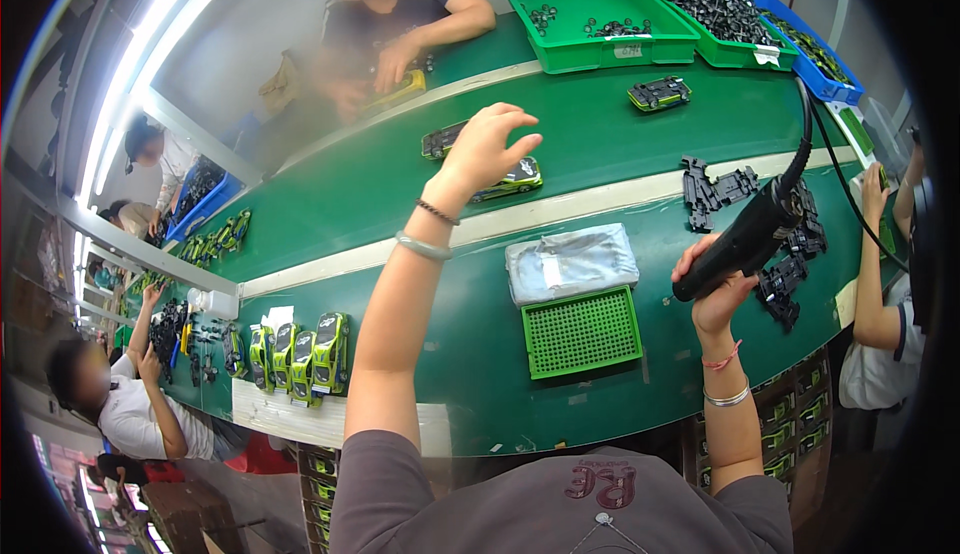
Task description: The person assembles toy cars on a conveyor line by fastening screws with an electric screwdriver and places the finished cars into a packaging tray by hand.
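My left hand is stretched over the far green belt, fingers curved and apart, with nothing visible between them. Beneath and beside it are a green-and-black toy car standing upright and another toy car showing its black underside, partly covered by the hand. In my right hand is a black electric screwdriver, gripped around its body, with a cable running up from its end. Several black toy car chassis lie just beyond and beside the screwdriver. One more car rests underside up farther off.
A green perforated basket and a pale wrapped bundle sit between my arms. Several toy cars stand in a row at left. Green trays and a blue tray are at the back right. A co-worker's hand works across the belt.
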Demonstrator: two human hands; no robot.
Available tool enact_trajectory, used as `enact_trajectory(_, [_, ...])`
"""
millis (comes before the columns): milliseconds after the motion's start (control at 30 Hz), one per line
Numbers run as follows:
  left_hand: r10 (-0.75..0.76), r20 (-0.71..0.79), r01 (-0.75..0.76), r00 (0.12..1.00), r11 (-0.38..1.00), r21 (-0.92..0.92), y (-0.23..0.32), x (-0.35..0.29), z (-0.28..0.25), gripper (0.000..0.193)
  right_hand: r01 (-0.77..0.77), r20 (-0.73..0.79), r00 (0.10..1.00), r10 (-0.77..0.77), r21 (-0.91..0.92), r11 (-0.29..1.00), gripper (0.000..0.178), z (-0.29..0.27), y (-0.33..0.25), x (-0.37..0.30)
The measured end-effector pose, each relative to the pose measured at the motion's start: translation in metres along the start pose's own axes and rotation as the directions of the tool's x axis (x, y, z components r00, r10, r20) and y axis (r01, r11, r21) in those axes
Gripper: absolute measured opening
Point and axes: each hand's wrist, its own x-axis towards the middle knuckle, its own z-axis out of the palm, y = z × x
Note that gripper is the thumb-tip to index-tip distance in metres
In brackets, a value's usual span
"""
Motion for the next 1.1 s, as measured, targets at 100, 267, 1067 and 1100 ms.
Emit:
enact_trajectory(100, [0.013,0.006,-0.014,1.000,0.998,0.060,0.011,0.012,0.022,0.023,-0.014,0.009,1.000,0.014,0.001,1.000,0.092,0.001,0.002,0.001])
enact_trajectory(267, [0.020,0.142,-0.046,0.990,0.982,0.181,0.026,0.017,0.050,0.019,-0.005,-0.005,1.000,0.005,0.000,1.000,0.090,0.004,-0.001,0.003])
enact_trajectory(1067, [-0.446,-0.002,0.406,0.895,0.819,-0.406,-0.008,-0.086,-0.072,0.034,0.023,-0.021,0.999,-0.025,-0.077,0.997,0.092,0.006,0.001,0.000])
enact_trajectory(1100, [-0.426,0.004,0.392,0.905,0.827,-0.403,-0.002,-0.079,-0.070,0.033,0.030,-0.029,0.999,-0.032,-0.086,0.996,0.092,0.006,0.001,0.001])
